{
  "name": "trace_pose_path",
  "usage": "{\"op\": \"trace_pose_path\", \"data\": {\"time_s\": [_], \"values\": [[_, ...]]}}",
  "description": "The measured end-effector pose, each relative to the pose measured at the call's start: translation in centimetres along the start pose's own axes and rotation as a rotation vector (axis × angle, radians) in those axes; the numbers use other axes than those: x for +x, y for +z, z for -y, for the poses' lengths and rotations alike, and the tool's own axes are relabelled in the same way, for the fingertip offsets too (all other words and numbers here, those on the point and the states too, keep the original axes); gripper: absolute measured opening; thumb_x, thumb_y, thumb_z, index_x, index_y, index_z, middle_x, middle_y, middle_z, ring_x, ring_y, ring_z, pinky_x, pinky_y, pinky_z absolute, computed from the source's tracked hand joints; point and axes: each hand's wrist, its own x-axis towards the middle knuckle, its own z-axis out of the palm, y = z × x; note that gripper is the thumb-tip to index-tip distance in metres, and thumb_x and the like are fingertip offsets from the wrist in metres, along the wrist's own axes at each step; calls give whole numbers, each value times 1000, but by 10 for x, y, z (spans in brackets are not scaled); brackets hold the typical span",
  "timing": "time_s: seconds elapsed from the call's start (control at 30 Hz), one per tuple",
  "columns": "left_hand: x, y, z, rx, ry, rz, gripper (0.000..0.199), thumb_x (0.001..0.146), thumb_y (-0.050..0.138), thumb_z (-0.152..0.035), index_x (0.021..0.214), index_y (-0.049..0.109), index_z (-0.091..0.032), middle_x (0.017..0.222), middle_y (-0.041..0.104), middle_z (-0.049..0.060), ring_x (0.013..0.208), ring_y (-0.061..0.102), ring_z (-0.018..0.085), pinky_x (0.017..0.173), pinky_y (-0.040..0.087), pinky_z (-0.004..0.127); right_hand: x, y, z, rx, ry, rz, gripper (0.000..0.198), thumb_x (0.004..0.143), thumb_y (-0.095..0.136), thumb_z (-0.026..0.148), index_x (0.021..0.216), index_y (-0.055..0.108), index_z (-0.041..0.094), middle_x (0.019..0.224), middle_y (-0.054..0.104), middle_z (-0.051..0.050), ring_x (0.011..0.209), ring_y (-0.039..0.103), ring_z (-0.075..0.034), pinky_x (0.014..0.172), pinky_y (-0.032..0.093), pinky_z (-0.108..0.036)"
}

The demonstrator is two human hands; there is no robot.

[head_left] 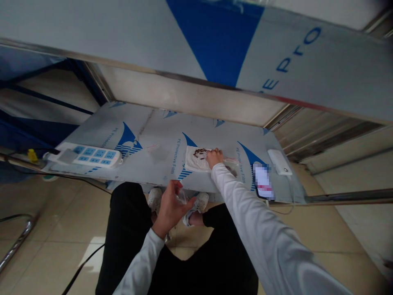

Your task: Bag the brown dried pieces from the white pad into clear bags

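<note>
Fingers curled and pinched, my right hand [215,157] is at the right edge of a white, soft-looking pad [195,164] on the lower shelf. Several small dark brown pieces [200,153] lie on the pad beside the fingertips. Whatever is between those fingertips is too small to make out. In front of the shelf edge, above my lap, my left hand [172,207] grips a small clear plastic piece [182,196] between thumb and fingers. Partly behind my right wrist lies a transparent packet [233,168] with something dark in it.
A white power strip [98,157] with blue sockets lies on the left of the film-covered shelf [156,164]. To the right are a phone [263,182] and a white corded box [280,162]. An upper panel [123,32] overhangs the shelf. Black cables hang at left.
</note>
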Motion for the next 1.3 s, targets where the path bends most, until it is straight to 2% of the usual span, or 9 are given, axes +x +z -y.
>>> {"op": "trace_pose_path", "data": {"time_s": [0.23, 0.37, 0.5, 0.6, 0.8, 0.9, 1.0, 1.13, 1.3], "values": [[12, 11, -22, -116, 44, 22, 26, 72, 68, -28, 86, 47, -21, 78, 56, -2, 70, 56, 13, 68, 45, 26, 0, -5, -3, 65, 12, -36, 23, 87, 51, 12, 97, 72, 12, 101, 71, -19, 106, 56, -28, 87, 39, -38], [16, 12, -20, -139, 38, 53, 21, 73, 68, -27, 84, 52, -20, 77, 61, -2, 72, 60, 13, 70, 46, 26, -13, -28, -4, 147, 36, -96, 26, 90, 49, 14, 101, 72, 13, 99, 72, -17, 102, 59, -26, 86, 43, -37], [20, 13, -20, -124, 55, 58, 20, 73, 68, -25, 86, 54, -20, 81, 64, -1, 76, 62, 15, 73, 48, 27, -77, -74, 7, 468, -45, -299, 27, 92, 53, 28, 113, 67, 19, 96, 72, -7, 83, 63, -17, 77, 48, -28], [19, 17, -27, -144, 92, 71, 22, 71, 67, -22, 88, 54, -20, 84, 65, 1, 78, 63, 16, 74, 48, 28, -137, -102, 21, 817, -293, -338, 16, 85, 64, 25, 98, 72, 22, 86, 72, -2, 76, 63, -15, 73, 50, -26], [6, 25, -40, -212, 87, 139, 23, 68, 56, -11, 89, 53, -20, 80, 65, 0, 70, 63, 14, 65, 47, 24, -181, -106, 40, 699, -426, -200, 15, 81, 70, 29, 92, 73, 20, 80, 72, -4, 75, 62, -18, 69, 49, -29], [4, 23, -40, -216, 88, 112, 20, 69, 57, -13, 88, 53, -20, 79, 64, 0, 70, 63, 14, 65, 47, 25, -175, -101, 37, 770, -470, -188, 16, 84, 65, 31, 92, 73, 19, 82, 72, -4, 78, 62, -18, 73, 49, -29], [5, 20, -34, -182, 69, 53, 20, 71, 65, -21, 87, 53, -19, 80, 65, 0, 73, 63, 15, 69, 48, 26, -149, -90, 25, 893, -378, -221, 14, 86, 63, 27, 93, 72, 20, 83, 71, -2, 74, 62, -14, 71, 49, -25], [5, 14, -23, -157, 35, 29, 19, 74, 67, -26, 85, 54, -20, 77, 64, -1, 71, 63, 14, 71, 48, 27, -78, -52, 9, 563, -150, -142, 22, 86, 61, 18, 106, 68, 17, 101, 70, -6, 78, 62, -13, 77, 48, -24], [4, 6, -8, -167, -14, 27, 19, 75, 67, -28, 86, 53, -21, 76, 65, -2, 70, 64, 14, 69, 49, 27, -15, -6, 6, 389, -136, -54, 17, 82, 60, 11, 92, 72, 17, 106, 69, -9, 104, 58, -20, 92, 43, -30]]}}
